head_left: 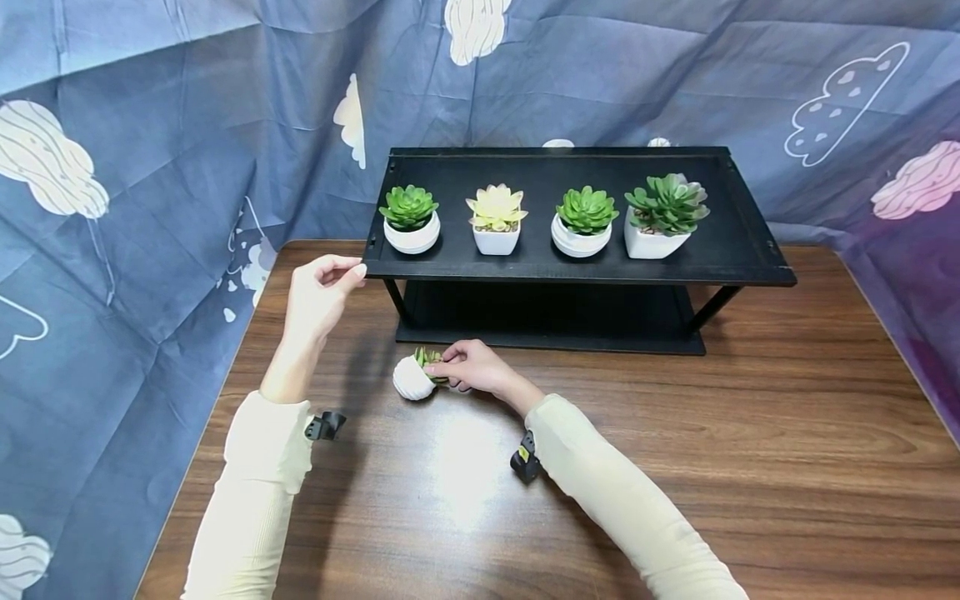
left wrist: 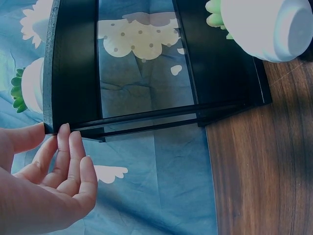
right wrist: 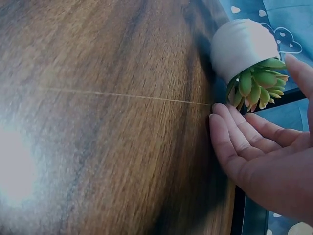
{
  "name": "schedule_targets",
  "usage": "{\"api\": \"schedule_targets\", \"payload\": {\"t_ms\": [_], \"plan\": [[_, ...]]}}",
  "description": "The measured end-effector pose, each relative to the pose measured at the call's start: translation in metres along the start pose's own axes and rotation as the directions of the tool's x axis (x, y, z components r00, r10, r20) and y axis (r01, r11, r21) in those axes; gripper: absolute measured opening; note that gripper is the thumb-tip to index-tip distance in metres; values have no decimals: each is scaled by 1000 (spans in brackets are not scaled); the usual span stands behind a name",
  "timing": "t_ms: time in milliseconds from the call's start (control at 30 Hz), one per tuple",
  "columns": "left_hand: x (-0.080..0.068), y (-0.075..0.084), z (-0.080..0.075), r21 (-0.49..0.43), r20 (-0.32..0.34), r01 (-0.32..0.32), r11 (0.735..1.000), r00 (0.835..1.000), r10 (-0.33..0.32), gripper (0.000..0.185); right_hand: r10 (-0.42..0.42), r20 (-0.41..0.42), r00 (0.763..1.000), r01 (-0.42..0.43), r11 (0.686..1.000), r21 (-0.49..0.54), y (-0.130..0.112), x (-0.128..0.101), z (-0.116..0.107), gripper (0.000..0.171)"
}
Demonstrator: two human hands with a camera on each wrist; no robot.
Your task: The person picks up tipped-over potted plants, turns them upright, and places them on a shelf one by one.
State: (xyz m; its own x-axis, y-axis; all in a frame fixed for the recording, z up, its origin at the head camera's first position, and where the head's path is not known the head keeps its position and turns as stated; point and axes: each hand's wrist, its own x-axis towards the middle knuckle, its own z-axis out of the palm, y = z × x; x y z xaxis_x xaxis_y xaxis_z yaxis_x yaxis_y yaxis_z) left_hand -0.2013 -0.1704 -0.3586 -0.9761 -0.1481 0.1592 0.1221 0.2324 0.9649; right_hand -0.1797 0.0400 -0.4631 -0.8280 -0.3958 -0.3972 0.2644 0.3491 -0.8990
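A small succulent in a ribbed white pot [head_left: 412, 379] is tipped on its side near the tabletop, in front of the black two-tier shelf [head_left: 540, 171]. My right hand [head_left: 482, 368] holds it by the green leaves, which lie between thumb and fingers in the right wrist view; whether the pot touches the table is hard to tell. With thumb and fingertips, my left hand [head_left: 313, 300] pinches the front left corner of the shelf's upper board. In the left wrist view, the thumb is on the board's top side and the fingertips are underneath.
On the upper board stand several white-potted succulents: a green one [head_left: 410, 237] at left, a pale yellow one [head_left: 497, 242], another green one [head_left: 581, 242], and a darker one [head_left: 654, 243] at right. The lower board [head_left: 547, 312] sits beneath. Patterned blue cloth [head_left: 600, 83] hangs behind the wooden table [head_left: 810, 433].
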Motion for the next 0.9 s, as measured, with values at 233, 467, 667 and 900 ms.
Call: {"api": "schedule_targets", "payload": {"t_ms": [233,467,667,900], "plan": [[0,1,0,-2,3,0,1000,1000,0,22,5,-3,1000,-5,1000,-16,0,2,1,43],[-1,2,0,-7,6,5,1000,1000,-5,22,14,17,1000,-14,1000,-12,1,5,1,44],[-1,2,0,-13,4,9,1000,1000,-9,22,-1,34,999,1,1000,2,0,6,2,42],[-1,2,0,-12,6,-1,1000,1000,1,22,-33,39,999,32,999,17,-1,6,3,38]]}}
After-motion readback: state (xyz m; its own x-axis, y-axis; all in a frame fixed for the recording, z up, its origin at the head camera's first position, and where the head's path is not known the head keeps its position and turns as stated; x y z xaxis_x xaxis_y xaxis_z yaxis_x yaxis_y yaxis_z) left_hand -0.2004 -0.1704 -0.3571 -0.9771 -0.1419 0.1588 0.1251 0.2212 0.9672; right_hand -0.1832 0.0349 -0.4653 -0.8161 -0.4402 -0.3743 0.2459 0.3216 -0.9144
